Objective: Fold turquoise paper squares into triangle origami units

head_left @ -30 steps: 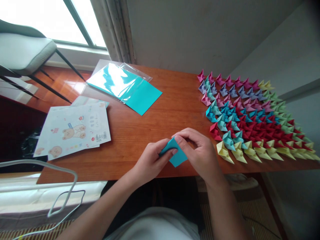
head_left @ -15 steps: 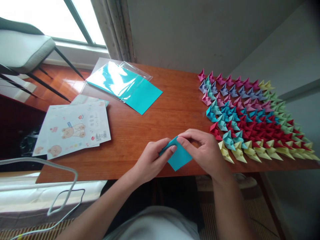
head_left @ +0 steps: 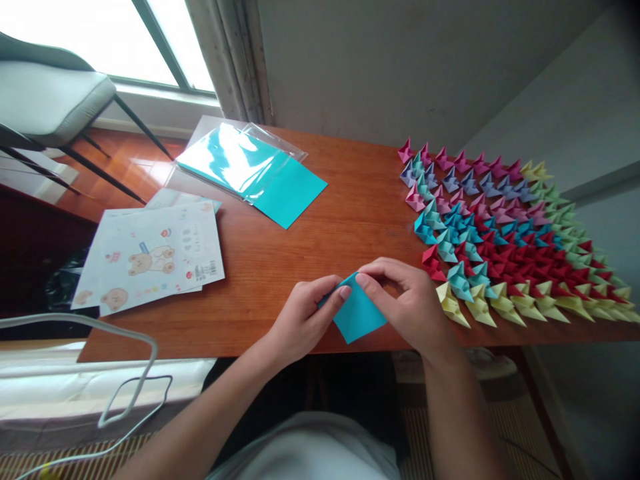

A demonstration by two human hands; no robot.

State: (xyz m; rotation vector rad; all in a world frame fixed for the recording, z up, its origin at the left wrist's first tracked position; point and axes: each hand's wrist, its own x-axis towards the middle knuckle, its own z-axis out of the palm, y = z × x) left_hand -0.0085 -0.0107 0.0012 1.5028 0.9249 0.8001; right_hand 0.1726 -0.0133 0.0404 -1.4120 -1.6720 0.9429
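- A small piece of blue paper [head_left: 359, 317] is being held between the two hands, over the near edge of the wooden table [head_left: 280, 260]; whether the tabletop is being touched by it cannot be told.
- The paper's left edge is being pinched by the left hand [head_left: 305, 320], with the thumb lying flat on the face and the fingers partly hidden behind.
- The top corner is being pinched by the right hand [head_left: 407, 300], with thumb and forefinger pressed together there; the other fingers are being kept curled.
- Only part of the folding is being shown as done, by judgement: a flat, small, pointed shape is being presented, and no standing form is being made out in it. How many folds are being hidden by the hands cannot be told.
- Many finished-looking folded paper pieces [head_left: 510, 260] are being displayed in close rows on the right, in red, pink, purple, blue, green and yellow; the shaping of these seems complete.
- Unfolded turquoise sheets [head_left: 300, 200] are being partly covered by a clear plastic sleeve [head_left: 230, 157] at the far left, so unworked paper is being left there.
- Bear-printed packets [head_left: 163, 260] are being supported by the table's left end.
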